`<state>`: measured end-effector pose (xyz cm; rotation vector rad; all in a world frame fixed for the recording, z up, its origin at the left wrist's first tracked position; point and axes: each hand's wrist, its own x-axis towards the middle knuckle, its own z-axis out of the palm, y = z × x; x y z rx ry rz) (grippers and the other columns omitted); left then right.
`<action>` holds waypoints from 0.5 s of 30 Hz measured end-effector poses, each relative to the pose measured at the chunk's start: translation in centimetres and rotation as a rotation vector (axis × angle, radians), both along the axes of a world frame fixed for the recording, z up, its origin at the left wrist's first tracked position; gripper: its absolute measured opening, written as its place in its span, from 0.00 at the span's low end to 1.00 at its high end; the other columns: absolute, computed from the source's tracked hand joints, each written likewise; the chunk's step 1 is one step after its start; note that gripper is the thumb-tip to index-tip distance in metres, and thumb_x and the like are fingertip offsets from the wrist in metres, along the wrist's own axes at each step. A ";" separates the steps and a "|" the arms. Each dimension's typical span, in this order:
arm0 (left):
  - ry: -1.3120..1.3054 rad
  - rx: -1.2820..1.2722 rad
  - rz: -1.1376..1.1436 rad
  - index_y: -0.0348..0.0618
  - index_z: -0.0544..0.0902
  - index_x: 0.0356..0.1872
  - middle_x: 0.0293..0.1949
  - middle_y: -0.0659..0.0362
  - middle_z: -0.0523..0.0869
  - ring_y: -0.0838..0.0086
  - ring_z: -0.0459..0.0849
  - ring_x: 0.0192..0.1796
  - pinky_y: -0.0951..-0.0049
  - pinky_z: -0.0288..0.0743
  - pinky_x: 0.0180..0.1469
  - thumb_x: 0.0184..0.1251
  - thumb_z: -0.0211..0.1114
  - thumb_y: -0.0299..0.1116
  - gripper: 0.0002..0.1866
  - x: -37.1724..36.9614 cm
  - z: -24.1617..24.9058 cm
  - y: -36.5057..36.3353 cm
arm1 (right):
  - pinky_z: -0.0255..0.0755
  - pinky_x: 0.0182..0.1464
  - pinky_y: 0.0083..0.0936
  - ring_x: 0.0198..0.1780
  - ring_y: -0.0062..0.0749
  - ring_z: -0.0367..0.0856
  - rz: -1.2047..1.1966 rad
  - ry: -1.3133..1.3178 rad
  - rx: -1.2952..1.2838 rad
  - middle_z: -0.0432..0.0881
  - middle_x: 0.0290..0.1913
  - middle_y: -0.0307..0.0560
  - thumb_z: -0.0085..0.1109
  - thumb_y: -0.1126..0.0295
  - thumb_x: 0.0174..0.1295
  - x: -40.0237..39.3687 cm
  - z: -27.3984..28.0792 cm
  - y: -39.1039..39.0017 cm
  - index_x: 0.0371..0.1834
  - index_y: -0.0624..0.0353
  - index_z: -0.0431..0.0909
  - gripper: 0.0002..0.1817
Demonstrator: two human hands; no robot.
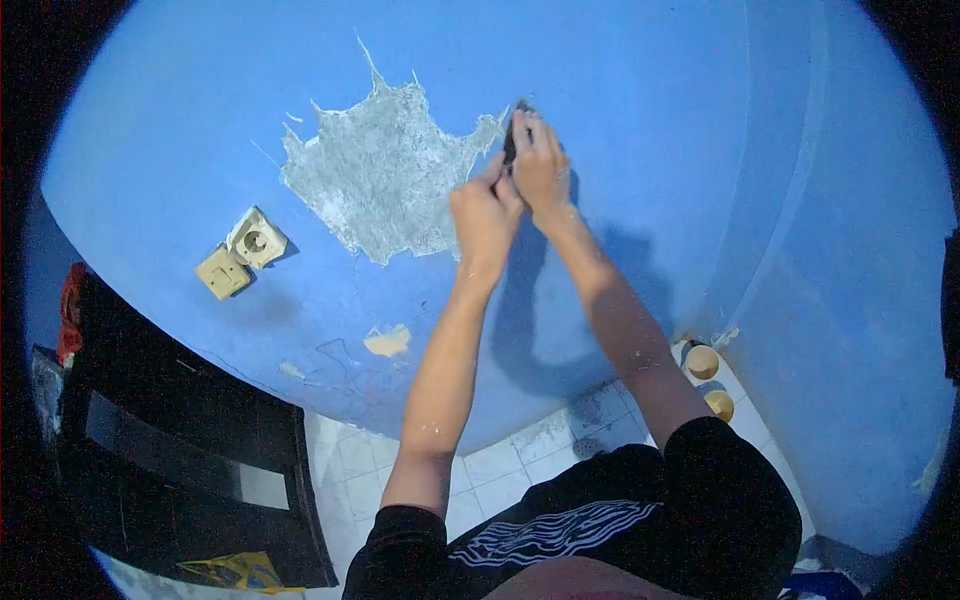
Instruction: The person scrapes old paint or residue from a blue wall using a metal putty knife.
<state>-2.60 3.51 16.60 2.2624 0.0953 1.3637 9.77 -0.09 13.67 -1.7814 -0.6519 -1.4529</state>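
Observation:
Both arms reach up to a blue painted wall (640,90). My right hand (543,175) is closed around a dark scraper (511,145), its upper end against the paint. My left hand (485,222) is closed just below and to the left, fingertips at the scraper's lower end. Its exact shape is mostly hidden by the fingers. Directly left of the hands spreads a bare grey patch (380,165) with ragged, whitish edges. A narrow arm of that patch reaches right up to the scraper.
A light switch (223,272) and a socket (258,238) sit lower left on the wall. Below is a cream chipped spot (388,341). Two round containers (702,362) stand on the tiled floor (490,462) at right. Dark furniture (190,400) stands at left, with a yellow bag (240,572) near it.

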 end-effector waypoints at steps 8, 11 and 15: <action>0.073 -0.009 -0.093 0.36 0.84 0.53 0.29 0.37 0.84 0.50 0.87 0.29 0.59 0.77 0.34 0.66 0.59 0.28 0.17 4.6 0.2 -3.9 | 0.78 0.56 0.37 0.61 0.46 0.77 -0.025 0.174 -0.124 0.77 0.60 0.52 0.58 0.78 0.56 3.4 1.1 -5.2 0.66 0.67 0.68 0.31; 0.151 -0.042 -0.119 0.36 0.83 0.56 0.34 0.35 0.85 0.49 0.88 0.34 0.61 0.78 0.39 0.67 0.57 0.27 0.18 4.3 -0.1 -4.0 | 0.78 0.57 0.34 0.60 0.47 0.78 -0.132 0.042 -0.208 0.77 0.61 0.59 0.59 0.74 0.56 3.5 1.1 -6.3 0.62 0.73 0.69 0.29; 0.029 -0.073 -0.049 0.35 0.82 0.57 0.40 0.36 0.87 0.55 0.90 0.39 0.65 0.79 0.44 0.68 0.55 0.25 0.18 1.5 -0.8 -2.9 | 0.76 0.60 0.36 0.62 0.50 0.76 -0.023 0.020 -0.302 0.75 0.61 0.64 0.58 0.74 0.56 0.6 2.1 -4.0 0.62 0.76 0.68 0.29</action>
